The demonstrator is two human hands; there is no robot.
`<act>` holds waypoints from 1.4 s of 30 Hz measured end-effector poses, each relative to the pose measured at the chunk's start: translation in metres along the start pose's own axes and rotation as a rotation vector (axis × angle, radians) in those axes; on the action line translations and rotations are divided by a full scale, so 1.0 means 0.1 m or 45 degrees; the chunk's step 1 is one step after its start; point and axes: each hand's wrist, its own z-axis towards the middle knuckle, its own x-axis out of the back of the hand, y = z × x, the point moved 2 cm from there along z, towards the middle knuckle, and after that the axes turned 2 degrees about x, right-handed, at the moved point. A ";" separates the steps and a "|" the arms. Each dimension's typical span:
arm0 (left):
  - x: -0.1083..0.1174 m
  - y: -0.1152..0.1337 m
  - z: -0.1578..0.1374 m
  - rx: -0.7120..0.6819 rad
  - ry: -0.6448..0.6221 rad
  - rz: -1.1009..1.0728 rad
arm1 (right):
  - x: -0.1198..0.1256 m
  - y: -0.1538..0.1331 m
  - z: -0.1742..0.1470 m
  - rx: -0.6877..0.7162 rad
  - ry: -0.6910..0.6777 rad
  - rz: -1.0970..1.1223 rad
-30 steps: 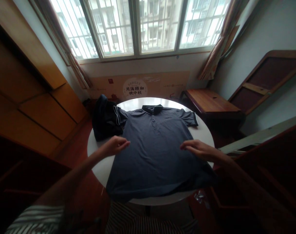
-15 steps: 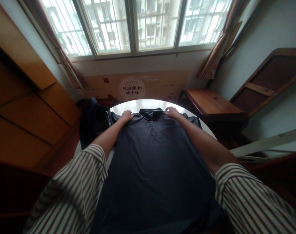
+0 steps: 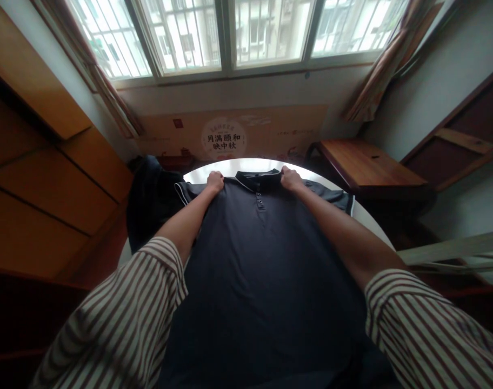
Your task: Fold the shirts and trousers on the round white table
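A dark polo shirt (image 3: 266,270) lies front side up, spread over a round white table (image 3: 208,170), its collar at the far end and its hem toward me. My left hand (image 3: 215,182) is closed on the shirt's shoulder, left of the collar. On the other side, my right hand (image 3: 290,178) grips the shoulder cloth close beside the collar. The short sleeves, edged with a white line, stick out past both hands. Small buttons run down the placket below the collar. Fingertips of both hands are partly hidden.
A dark heap of cloth (image 3: 151,200) rests at the table's left side. Wooden cabinets (image 3: 39,210) stand at the left. A small wooden table (image 3: 368,165) is beyond at the right. A printed cardboard panel (image 3: 271,129) leans under the barred window.
Both hands have closed more firmly on the shirt's shoulders, and the collar area looks slightly lifted. My view has shifted a little, so the surroundings appear displaced.
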 end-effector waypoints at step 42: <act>0.33 -0.53 -4.39 -0.923 -0.061 -0.130 | 0.60 0.53 -4.78 1.002 0.322 -0.016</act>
